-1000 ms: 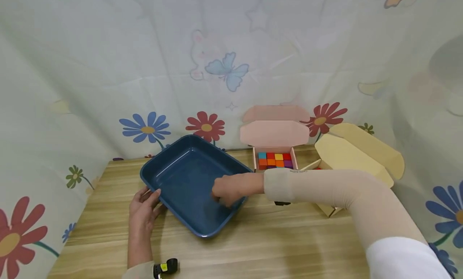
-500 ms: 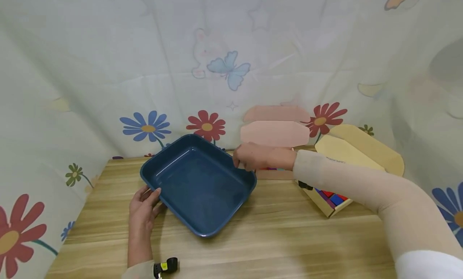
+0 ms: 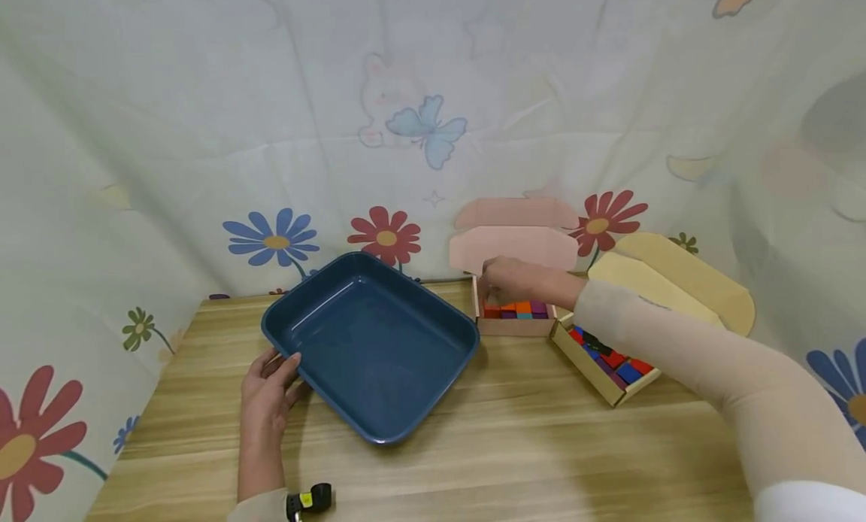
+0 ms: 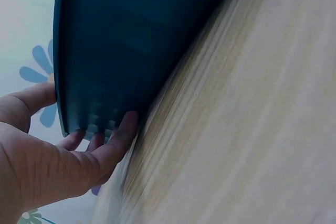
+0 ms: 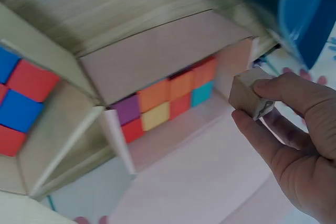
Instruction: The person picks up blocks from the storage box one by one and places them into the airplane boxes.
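A deep blue rectangular tray point(image 3: 368, 341) lies skewed on the table, its inside bare. At its left corner, my left hand point(image 3: 262, 394) grips it, thumb on the rim and fingers point(image 4: 118, 140) tucked against the underside in the left wrist view. My right hand point(image 3: 517, 280) is over the left part of the pink box point(image 3: 517, 327). In the right wrist view, its thumb and fingers pinch a plain wooden cube point(image 5: 244, 93) beside the box's end wall. Coloured cubes point(image 5: 153, 95) sit in rows inside the box: purple, orange, red, yellow and turquoise.
Right of the pink box stands an angled yellow box point(image 3: 587, 365) with red, blue and purple blocks point(image 3: 629, 372); its lid is up. My right forearm crosses over it. A flower-printed curtain point(image 3: 325, 168) hangs behind the wood-grain table point(image 3: 487, 447).
My right hand has moved from inside the blue tray, across its right rim, to over the pink box. The left hand and the tray have stayed put.
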Available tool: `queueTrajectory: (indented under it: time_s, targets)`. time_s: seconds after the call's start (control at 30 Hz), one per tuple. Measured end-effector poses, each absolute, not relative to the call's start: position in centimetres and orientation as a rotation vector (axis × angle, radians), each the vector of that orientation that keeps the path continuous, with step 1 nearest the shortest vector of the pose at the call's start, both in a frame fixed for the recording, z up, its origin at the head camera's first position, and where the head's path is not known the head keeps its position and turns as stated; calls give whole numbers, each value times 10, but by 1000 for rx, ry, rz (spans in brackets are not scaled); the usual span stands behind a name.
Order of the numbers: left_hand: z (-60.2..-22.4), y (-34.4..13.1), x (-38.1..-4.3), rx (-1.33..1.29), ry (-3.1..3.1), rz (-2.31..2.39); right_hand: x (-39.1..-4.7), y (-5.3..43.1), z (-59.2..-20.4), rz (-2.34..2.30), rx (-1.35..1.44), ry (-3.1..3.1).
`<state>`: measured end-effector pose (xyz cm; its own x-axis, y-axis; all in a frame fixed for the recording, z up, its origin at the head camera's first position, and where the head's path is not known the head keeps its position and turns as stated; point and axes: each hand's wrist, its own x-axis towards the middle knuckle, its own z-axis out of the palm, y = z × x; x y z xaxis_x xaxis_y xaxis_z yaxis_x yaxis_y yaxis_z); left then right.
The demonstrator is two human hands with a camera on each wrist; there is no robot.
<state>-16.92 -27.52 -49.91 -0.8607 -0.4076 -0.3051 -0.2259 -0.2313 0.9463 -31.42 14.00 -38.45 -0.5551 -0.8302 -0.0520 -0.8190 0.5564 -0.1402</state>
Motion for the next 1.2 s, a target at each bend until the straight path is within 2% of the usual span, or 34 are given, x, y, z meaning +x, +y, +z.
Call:
queueTrajectory:
  time_s: [0.13, 0.3, 0.9, 1.03, 1.2]
  targets:
    - [-498, -275, -169, 773, -1876, -2235, -321, 146, -391, -168, -1247, 2685]
    - [-498, -274, -169, 788, -1880, -2236, -328, 149, -402, -264, -1244, 2598]
    - [-495, -275, -170, 787, -1847, -2269, -341, 152, -438, -211, -1577, 2484]
    - [-495, -275, -170, 782, -1853, -2289, -338, 152, -445, -301, -1621, 2524]
    - [-497, -274, -168, 763, -1887, -2231, -326, 150, -451, -176, -1740, 2741]
